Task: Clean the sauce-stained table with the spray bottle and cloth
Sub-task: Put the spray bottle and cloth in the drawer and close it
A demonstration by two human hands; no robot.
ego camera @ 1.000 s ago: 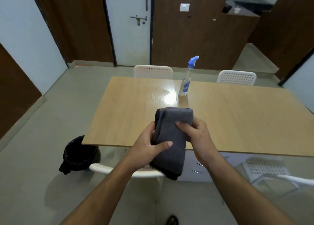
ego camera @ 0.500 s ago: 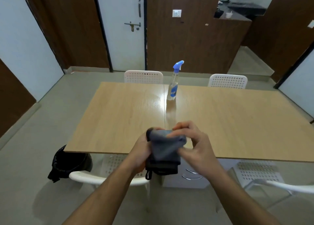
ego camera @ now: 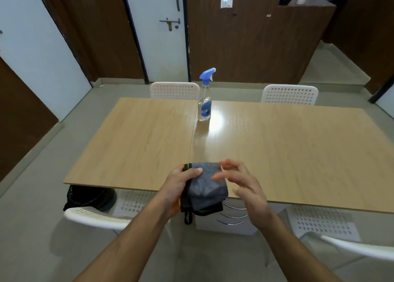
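Overhead light is glaring off the worktop (ego camera: 219, 121); the right hand (ego camera: 241, 183) is blurring; edges are bending.

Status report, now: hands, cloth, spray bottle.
Left hand grips folded grey cloth. Right hand open beside it. Spray bottle upright mid-table, untouched. Nothing in the way.

Landmark: table (ego camera: 277, 145)
Spray bottle (ego camera: 204, 104): upright on the table, near its far edge.
Cloth (ego camera: 205, 186): over the table's near edge, well apart from the spray bottle.
Left hand (ego camera: 181, 185): holds the cloth's left side.
Right hand (ego camera: 245, 185): just right of the cloth, fingers spread.
Chairs (ego camera: 174, 89): two behind the table, two before it.
Bin (ego camera: 89, 196): under the table's near left corner.
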